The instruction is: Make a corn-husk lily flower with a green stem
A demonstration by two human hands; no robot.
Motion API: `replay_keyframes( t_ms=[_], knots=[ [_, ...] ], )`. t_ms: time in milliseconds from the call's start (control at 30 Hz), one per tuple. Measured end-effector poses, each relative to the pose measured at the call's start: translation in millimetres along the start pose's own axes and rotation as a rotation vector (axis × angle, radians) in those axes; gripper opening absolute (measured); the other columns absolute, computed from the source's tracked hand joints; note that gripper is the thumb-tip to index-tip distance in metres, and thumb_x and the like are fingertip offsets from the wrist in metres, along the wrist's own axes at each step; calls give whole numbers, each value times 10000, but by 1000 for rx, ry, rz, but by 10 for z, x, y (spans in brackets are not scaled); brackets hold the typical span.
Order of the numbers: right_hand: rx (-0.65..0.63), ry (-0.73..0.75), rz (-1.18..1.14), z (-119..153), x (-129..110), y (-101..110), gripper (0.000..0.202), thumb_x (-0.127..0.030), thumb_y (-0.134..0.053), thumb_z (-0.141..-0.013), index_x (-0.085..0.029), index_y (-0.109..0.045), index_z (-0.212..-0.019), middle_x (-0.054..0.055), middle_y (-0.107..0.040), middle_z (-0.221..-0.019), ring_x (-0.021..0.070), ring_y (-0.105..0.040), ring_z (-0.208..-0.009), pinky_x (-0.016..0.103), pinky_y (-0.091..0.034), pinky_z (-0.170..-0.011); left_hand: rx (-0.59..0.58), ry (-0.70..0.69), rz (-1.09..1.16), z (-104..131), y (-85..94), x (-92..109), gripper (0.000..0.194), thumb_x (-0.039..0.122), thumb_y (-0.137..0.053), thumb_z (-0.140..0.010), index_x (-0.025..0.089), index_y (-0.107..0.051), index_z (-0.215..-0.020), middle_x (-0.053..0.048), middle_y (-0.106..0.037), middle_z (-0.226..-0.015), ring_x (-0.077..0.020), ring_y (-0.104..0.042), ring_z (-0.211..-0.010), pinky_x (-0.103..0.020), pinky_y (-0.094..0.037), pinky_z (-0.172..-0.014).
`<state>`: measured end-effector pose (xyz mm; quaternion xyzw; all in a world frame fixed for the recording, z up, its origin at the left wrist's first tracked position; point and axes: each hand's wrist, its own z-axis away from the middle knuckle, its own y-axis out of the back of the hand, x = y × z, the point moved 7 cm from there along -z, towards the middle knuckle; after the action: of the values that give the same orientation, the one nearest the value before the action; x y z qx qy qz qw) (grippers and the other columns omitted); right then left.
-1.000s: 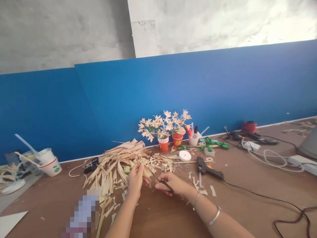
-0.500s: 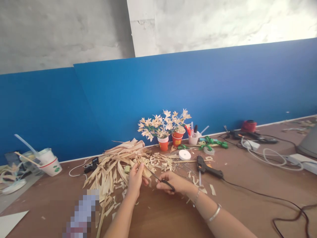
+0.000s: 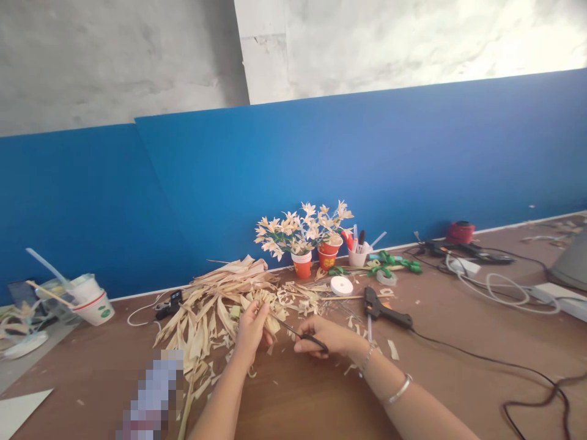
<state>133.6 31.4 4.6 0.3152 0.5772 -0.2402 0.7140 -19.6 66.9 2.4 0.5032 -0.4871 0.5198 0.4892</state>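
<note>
My right hand (image 3: 321, 336) is closed round the black handles of a pair of scissors (image 3: 288, 328), whose blades point left toward my other hand. My left hand (image 3: 252, 330) pinches a pale dried husk piece (image 3: 271, 322) close to the blade tips; its exact shape is hard to make out. Behind and left of my left hand lies a heap of dried husks (image 3: 197, 321). Small cut pieces (image 3: 298, 296) are scattered beyond both hands.
Husk flowers (image 3: 298, 229) stand in a red cup (image 3: 302, 267) at the back. A white roll (image 3: 342, 285), a black glue gun (image 3: 385, 310) with its cord and green ribbon pieces (image 3: 394, 263) lie to the right. Paper cups (image 3: 96, 305) stand at left.
My right hand and the scissors have shifted slightly right, a little away from my left hand. My left hand has hardly moved.
</note>
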Motion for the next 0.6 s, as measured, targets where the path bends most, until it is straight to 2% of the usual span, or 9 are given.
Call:
replay_keyframes(
  t_ms=[333, 500, 600],
  knots=[
    [-7, -24, 12, -11, 46, 15, 380, -504, -692, -669, -143, -571, -677, -88, -447, -429, 35, -367, -350, 147, -263, -337, -43, -38, -61, 18, -11, 72, 350, 534, -569, -727, 201, -466, -753, 83, -518, -386, -81, -421, -222, -156, -195, -252],
    [-2, -67, 40, -9, 97, 29, 378, -505, -692, -669, -145, -581, -695, -82, -482, -440, 36, -401, -347, 137, -295, -339, -30, -74, -124, 4, 4, 70, 346, 536, -557, -735, 208, -446, -729, 96, -476, -364, -83, -416, -223, -153, -188, -259],
    [-5, -110, 54, -5, 154, 23, 383, -516, -677, -680, -145, -588, -704, -61, -531, -461, 49, -460, -365, 133, -321, -345, 16, -102, -155, 5, 33, 90, 342, 536, -552, -739, 209, -451, -739, 108, -439, -356, -91, -419, -221, -160, -189, -266]
  ],
)
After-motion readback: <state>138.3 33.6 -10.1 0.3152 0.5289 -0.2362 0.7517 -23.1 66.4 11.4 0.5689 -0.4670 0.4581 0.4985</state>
